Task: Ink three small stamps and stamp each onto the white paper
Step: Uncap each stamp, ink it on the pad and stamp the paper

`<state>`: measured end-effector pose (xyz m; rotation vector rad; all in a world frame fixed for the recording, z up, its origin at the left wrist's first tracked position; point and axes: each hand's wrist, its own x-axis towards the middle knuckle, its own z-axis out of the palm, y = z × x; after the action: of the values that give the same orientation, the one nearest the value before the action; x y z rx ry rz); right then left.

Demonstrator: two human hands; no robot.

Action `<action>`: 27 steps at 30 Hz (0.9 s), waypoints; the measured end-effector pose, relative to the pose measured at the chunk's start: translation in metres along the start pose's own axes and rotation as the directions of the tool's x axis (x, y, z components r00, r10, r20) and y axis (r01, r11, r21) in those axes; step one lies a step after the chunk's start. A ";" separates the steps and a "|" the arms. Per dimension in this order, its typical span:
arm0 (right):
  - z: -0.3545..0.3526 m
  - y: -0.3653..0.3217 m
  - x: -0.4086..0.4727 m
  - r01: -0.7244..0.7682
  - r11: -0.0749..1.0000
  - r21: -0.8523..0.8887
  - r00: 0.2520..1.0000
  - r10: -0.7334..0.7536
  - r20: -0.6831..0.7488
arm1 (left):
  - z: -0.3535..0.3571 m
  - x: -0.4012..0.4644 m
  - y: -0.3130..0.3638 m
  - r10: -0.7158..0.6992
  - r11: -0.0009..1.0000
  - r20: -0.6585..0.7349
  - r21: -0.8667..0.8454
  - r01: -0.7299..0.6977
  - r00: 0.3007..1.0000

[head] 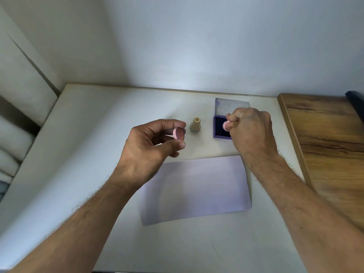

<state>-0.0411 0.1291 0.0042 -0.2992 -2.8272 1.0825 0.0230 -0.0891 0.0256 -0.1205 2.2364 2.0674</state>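
Observation:
My left hand (151, 142) holds a round pink cap (178, 133) between fingertips and thumb, above the white table, left of a cream stamp (195, 124) that stands upright. My right hand (252, 129) grips a small pink stamp (225, 126) over the dark pad of the open purple ink pad (218, 129). The ink pad's clear lid (230, 106) leans back behind it. The white paper (197, 190) lies flat in front of both hands, with no marks that I can see. A third stamp is not visible.
The white table (78, 154) ends at a white wall behind. A wooden board (325, 138) adjoins the table on the right, with a dark object (355, 101) at its far corner. Pale cushions (17, 115) sit to the left of the table.

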 end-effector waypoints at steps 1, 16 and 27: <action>0.000 -0.001 0.000 0.005 1.000 -0.008 1.000 -0.005 -0.003 | 0.000 0.000 0.000 -0.006 1.000 -0.006 -0.006 0.006 1.000; 0.007 0.004 -0.017 0.147 0.988 0.038 0.975 -0.138 -0.175 | -0.006 -0.005 0.007 -0.057 0.998 -0.029 0.021 0.058 0.998; -0.016 -0.067 -0.098 -0.284 0.377 0.882 0.942 0.279 0.184 | -0.032 -0.042 0.002 -0.145 0.985 -0.209 0.059 0.160 0.967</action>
<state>0.0470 0.0691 0.0585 -0.6523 -1.7389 2.4560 0.0641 -0.1216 0.0356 -0.5049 2.3317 1.9672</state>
